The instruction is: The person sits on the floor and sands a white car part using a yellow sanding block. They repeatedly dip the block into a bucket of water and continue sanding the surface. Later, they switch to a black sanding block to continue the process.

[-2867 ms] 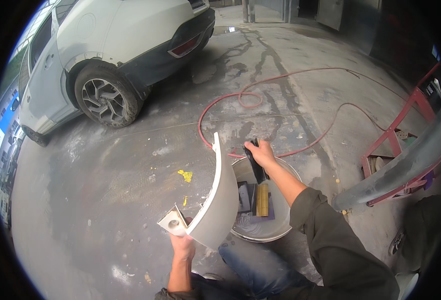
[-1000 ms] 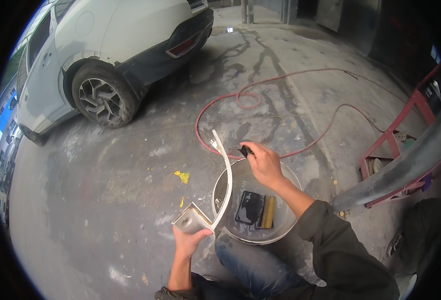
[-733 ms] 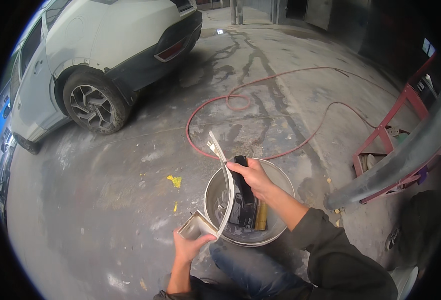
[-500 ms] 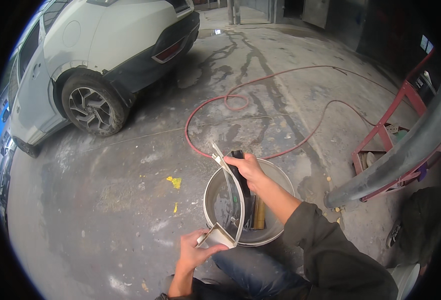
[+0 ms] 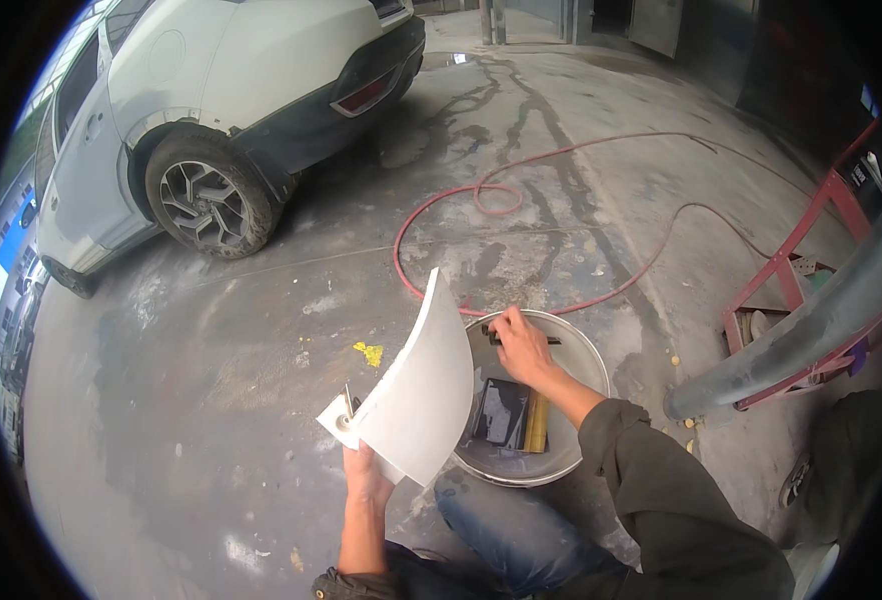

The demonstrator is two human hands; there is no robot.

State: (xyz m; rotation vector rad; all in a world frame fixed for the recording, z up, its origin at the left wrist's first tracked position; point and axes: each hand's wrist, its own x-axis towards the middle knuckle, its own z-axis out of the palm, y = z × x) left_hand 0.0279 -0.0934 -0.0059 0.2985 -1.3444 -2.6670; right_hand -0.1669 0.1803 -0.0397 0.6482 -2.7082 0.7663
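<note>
My left hand point(image 5: 365, 472) grips the lower edge of a curved white panel point(image 5: 423, 385), which looks like a piece of car trim. The panel stands raised with its broad, smooth face turned to the right; a corner flange with a round hole shows beside the hand. My right hand point(image 5: 526, 345) is closed on a dark bar-like block point(image 5: 553, 341) at the far rim of a round bucket point(image 5: 601, 385). Most of that block is hidden under the fingers. Inside the bucket lie a black rectangular block point(image 5: 502, 412) and a yellow block point(image 5: 537, 424) beside it.
A white and grey car point(image 5: 206, 190) stands at the far left. A red hose point(image 5: 398, 250) loops behind the bucket. To the right are a red metal stand point(image 5: 786, 285) and a thick grey pipe point(image 5: 791, 350). Yellow scraps point(image 5: 369, 353) lie on the stained floor.
The white panel has turned from edge-on to show its broad face. My right hand has let go of the panel and moved right to the bucket's far rim with the dark block.
</note>
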